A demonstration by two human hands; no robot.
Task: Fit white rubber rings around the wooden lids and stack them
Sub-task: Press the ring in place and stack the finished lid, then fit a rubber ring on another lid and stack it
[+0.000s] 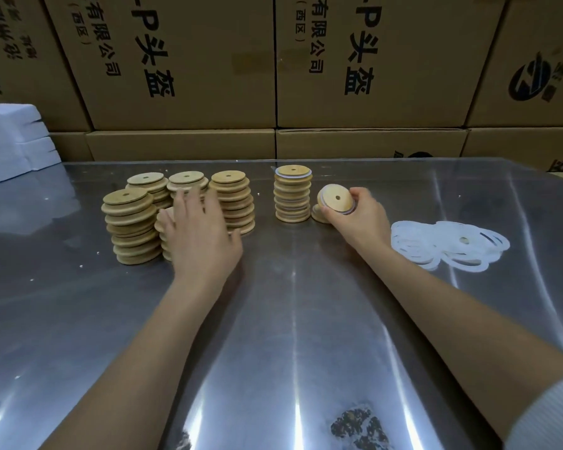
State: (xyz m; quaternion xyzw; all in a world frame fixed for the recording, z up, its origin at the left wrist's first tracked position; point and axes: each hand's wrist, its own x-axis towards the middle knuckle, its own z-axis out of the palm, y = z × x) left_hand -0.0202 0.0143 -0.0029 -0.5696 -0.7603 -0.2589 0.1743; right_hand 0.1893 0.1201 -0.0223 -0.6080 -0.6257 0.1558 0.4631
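Backing the steel table [290, 319], cardboard boxes [182, 60] wall its far edge. Bare lid stacks [134, 222] left, ringed stack [292, 193] centre, rings [449, 245] right. Left hand [199, 235] spread over a stack; right hand [358, 212] grips a tilted ringed lid [336, 199].

left hand [198, 232] blurred, hiding a lid stack [165, 235]

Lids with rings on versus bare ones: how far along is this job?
Done: one ringed stack of lids stands mid-table. In hand: the right hand grips a ringed lid beside it, above another lid lying flat. Left: the left hand reaches into several taller bare stacks, and loose rings remain, so most work remains.
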